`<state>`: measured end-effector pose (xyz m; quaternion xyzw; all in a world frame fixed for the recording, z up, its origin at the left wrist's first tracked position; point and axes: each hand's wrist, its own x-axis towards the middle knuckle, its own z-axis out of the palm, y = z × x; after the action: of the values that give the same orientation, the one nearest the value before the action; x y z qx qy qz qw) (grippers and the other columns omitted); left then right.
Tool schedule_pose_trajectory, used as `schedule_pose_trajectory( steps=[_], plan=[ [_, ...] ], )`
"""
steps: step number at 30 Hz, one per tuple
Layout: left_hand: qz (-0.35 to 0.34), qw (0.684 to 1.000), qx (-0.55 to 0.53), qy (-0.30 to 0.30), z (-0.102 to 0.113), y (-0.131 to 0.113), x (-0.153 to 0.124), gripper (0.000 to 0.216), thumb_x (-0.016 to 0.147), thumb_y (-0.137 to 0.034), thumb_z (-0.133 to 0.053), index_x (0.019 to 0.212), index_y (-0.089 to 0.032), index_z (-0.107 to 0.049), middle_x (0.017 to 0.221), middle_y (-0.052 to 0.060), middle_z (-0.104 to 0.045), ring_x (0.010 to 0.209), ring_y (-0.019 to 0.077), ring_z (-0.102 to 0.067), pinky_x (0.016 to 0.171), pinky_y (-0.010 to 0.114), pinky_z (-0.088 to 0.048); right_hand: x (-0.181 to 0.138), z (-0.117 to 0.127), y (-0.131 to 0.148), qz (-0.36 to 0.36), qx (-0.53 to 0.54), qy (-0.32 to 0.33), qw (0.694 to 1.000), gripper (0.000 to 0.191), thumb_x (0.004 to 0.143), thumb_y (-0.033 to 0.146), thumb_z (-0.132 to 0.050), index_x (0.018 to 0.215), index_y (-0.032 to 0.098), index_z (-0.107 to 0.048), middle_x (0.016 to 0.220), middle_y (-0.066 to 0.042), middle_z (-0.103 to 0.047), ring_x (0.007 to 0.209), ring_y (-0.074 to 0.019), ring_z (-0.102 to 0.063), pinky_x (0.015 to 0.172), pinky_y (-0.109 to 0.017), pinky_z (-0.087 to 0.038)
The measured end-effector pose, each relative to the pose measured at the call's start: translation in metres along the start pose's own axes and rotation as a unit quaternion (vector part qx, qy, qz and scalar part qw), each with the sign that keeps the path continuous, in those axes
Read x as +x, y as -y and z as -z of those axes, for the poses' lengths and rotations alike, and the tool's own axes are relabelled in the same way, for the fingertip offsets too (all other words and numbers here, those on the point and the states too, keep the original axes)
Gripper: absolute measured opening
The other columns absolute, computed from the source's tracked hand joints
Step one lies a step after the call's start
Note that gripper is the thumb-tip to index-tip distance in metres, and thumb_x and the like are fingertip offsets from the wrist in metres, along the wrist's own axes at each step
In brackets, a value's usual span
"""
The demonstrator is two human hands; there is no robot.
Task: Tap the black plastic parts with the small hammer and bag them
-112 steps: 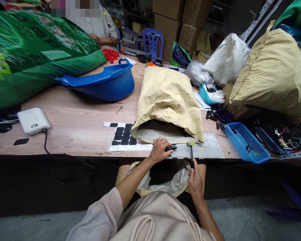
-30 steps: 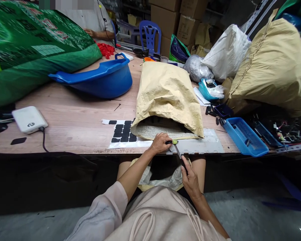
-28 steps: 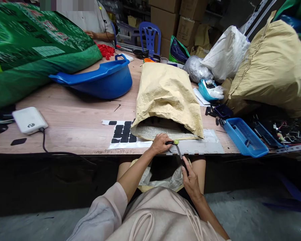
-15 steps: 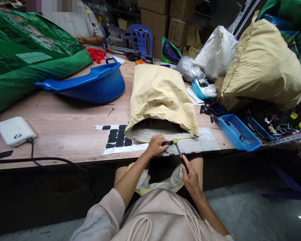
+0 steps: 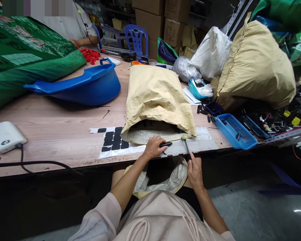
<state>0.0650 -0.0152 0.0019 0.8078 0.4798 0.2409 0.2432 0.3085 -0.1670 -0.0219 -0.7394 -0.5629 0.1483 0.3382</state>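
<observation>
My left hand (image 5: 153, 147) rests at the table's front edge, fingers closed on a small black part (image 5: 166, 144) held on a grey mat (image 5: 203, 144). My right hand (image 5: 194, 170) grips the handle of a small hammer (image 5: 186, 144) whose yellow-green head lies on the mat, a short way right of the black part. Just behind both hands lies a tan woven sack (image 5: 157, 97) on its side with its mouth open toward me. A white sheet of black pads (image 5: 114, 142) lies to the left of my left hand.
A blue tub (image 5: 90, 87) and a big green sack (image 5: 22, 63) fill the left. A white box with a cable (image 5: 5, 136) sits front left. A blue tray (image 5: 234, 130), tan and white sacks and loose parts crowd the right. Another person's sleeve (image 5: 75, 28) is at the far end.
The hammer head has moved right, away from the black part it was touching half a second ago. My left hand stays on the part. The view has shifted slightly.
</observation>
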Motion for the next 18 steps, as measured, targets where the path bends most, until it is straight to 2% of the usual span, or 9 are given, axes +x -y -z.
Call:
schedule_pose_trajectory(
  steps=[3, 6, 8, 11, 14, 18],
  plan=[
    [-0.012, 1.000, -0.019, -0.010, 0.005, -0.004, -0.004, 0.018, 0.087, -0.032, -0.074, 0.102, -0.023, -0.077, 0.095, 0.006, -0.071, 0.099, 0.0252, -0.061, 0.091, 0.040, -0.045, 0.000, -0.007, -0.003, 0.015, 0.001, -0.022, 1.000, 0.055, 0.104, 0.036, -0.040, 0.155, 0.021, -0.055, 0.145, -0.013, -0.067, 0.129, -0.0298, -0.068, 0.105, -0.040, -0.057],
    [-0.051, 0.996, -0.074, -0.023, 0.011, -0.014, -0.026, 0.018, 0.091, -0.032, -0.069, 0.104, -0.022, -0.075, 0.098, 0.008, -0.071, 0.098, 0.0240, -0.063, 0.091, 0.038, -0.049, 0.000, -0.012, -0.008, 0.019, -0.007, -0.032, 0.999, 0.056, 0.104, 0.035, -0.040, 0.155, 0.021, -0.055, 0.144, -0.013, -0.067, 0.127, -0.0304, -0.069, 0.103, -0.041, -0.058],
    [-0.078, 0.991, -0.111, 0.002, 0.011, -0.023, -0.049, 0.021, 0.095, -0.034, -0.063, 0.108, -0.023, -0.074, 0.099, 0.008, -0.072, 0.095, 0.0223, -0.066, 0.088, 0.035, -0.052, 0.000, -0.013, -0.011, 0.020, -0.011, -0.031, 0.999, 0.055, 0.104, 0.035, -0.040, 0.156, 0.022, -0.055, 0.144, -0.013, -0.068, 0.122, -0.0297, -0.072, 0.098, -0.039, -0.061],
    [-0.083, 0.987, -0.115, 0.080, -0.002, -0.032, -0.085, 0.024, 0.097, -0.036, -0.060, 0.112, -0.025, -0.074, 0.099, 0.007, -0.073, 0.090, 0.0207, -0.069, 0.084, 0.032, -0.054, -0.001, -0.013, -0.012, 0.014, -0.023, -0.025, 0.999, 0.055, 0.105, 0.036, -0.040, 0.156, 0.023, -0.055, 0.142, -0.012, -0.069, 0.111, -0.0285, -0.077, 0.089, -0.035, -0.063],
    [-0.016, 0.987, -0.059, 0.150, -0.025, -0.032, -0.103, 0.020, 0.094, -0.033, -0.063, 0.108, -0.024, -0.074, 0.103, 0.007, -0.074, 0.095, 0.0226, -0.071, 0.082, 0.032, -0.054, -0.001, -0.012, -0.011, 0.006, -0.035, -0.020, 0.999, 0.055, 0.105, 0.037, -0.039, 0.157, 0.023, -0.054, 0.141, -0.012, -0.070, 0.109, -0.0284, -0.077, 0.088, -0.034, -0.063],
    [0.104, 0.969, 0.038, 0.221, -0.053, -0.023, -0.103, 0.016, 0.093, -0.028, -0.062, 0.103, -0.022, -0.073, 0.110, 0.011, -0.076, 0.105, 0.0285, -0.073, 0.087, 0.036, -0.054, -0.001, -0.012, -0.008, 0.011, -0.042, -0.020, 0.999, 0.056, 0.106, 0.037, -0.038, 0.158, 0.021, -0.052, 0.142, -0.013, -0.069, 0.112, -0.0283, -0.077, 0.090, -0.035, -0.062]
  ],
)
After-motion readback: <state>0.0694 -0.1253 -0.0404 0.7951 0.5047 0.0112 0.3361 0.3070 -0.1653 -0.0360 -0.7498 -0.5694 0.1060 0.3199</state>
